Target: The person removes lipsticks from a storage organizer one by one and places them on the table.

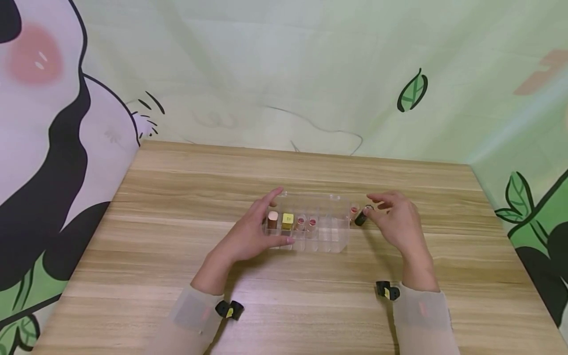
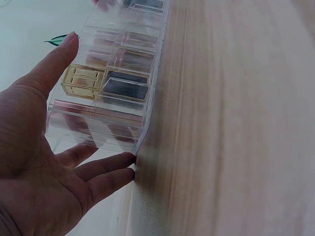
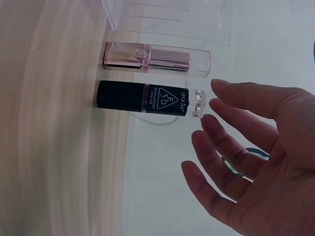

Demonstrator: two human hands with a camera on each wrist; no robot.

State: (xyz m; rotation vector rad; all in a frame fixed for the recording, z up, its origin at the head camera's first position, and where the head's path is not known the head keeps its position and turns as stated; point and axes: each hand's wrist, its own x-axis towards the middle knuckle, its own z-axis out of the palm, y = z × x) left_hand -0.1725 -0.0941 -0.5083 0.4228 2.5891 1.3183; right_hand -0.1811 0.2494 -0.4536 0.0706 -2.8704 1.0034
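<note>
A clear plastic lipstick organizer [image 1: 328, 234] sits on the table. My left hand [image 1: 248, 234] grips its left end, thumb along the front and fingers around the end and back. Inside are a copper-capped lipstick [image 1: 272, 219], a gold square-capped lipstick [image 1: 287, 221] and two clear-capped lipsticks with red tops [image 1: 312, 225]. Just right of the organizer, a black lipstick [image 3: 142, 98] with a clear faceted top stands upright beside a pink clear-capped lipstick [image 3: 157, 60]. My right hand [image 1: 397, 224] has its thumb and index tips right by the black lipstick's top, fingers loosely bent, not closed around it.
The wooden table [image 1: 310, 305] reaches back to a light green printed backdrop [image 1: 266, 74]. A panda drawing [image 1: 106, 108] covers the left side. Small black devices are strapped at both wrists.
</note>
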